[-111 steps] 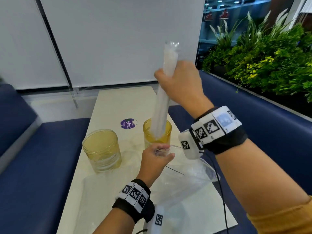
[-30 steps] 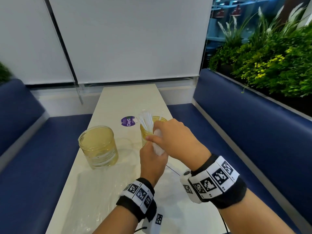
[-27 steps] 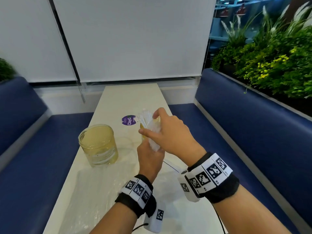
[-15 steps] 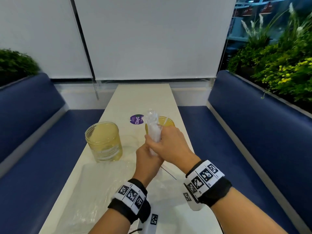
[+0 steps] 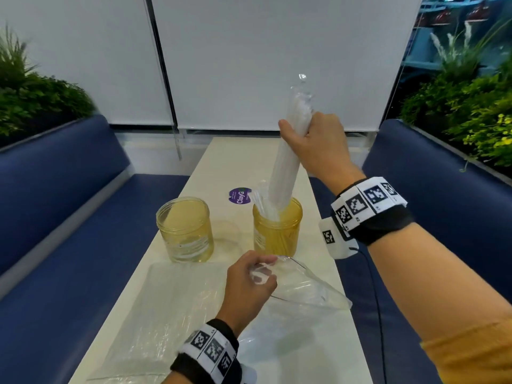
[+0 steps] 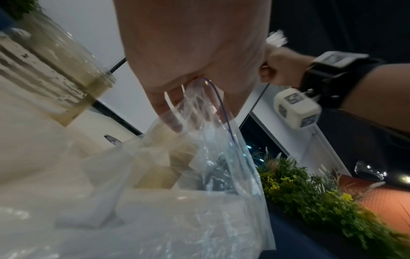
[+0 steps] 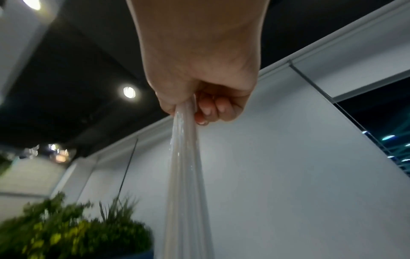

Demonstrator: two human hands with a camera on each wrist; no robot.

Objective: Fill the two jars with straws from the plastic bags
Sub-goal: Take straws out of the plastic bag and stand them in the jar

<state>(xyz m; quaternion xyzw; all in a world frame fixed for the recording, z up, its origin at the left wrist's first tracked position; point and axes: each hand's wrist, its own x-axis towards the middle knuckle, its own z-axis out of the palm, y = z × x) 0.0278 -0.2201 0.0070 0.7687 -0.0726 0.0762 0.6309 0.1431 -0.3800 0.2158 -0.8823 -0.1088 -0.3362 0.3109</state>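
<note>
My right hand (image 5: 304, 134) is raised above the table and grips the top of a long clear sleeve of white straws (image 5: 284, 167). The sleeve hangs tilted, its lower end inside the right amber jar (image 5: 277, 231), where several loose straws (image 5: 259, 203) lean to the left. The left amber jar (image 5: 185, 231) holds no straws. Lower down, my left hand (image 5: 260, 277) pinches the mouth of a clear zip bag (image 5: 304, 292) lying on the table. The right wrist view shows my fingers (image 7: 208, 108) curled round the sleeve (image 7: 186, 175); the left wrist view shows the bag (image 6: 213, 157) under my fingers.
A second flat plastic bag (image 5: 171, 309) lies on the near left of the narrow white table (image 5: 230, 156). A purple sticker (image 5: 239, 195) sits behind the jars. Blue benches (image 5: 69, 217) flank the table, with plants behind them.
Half a second ago both hands held the sleeve low at the right jar. My right hand has since lifted the sleeve high, and my left hand has dropped to the zip bag.
</note>
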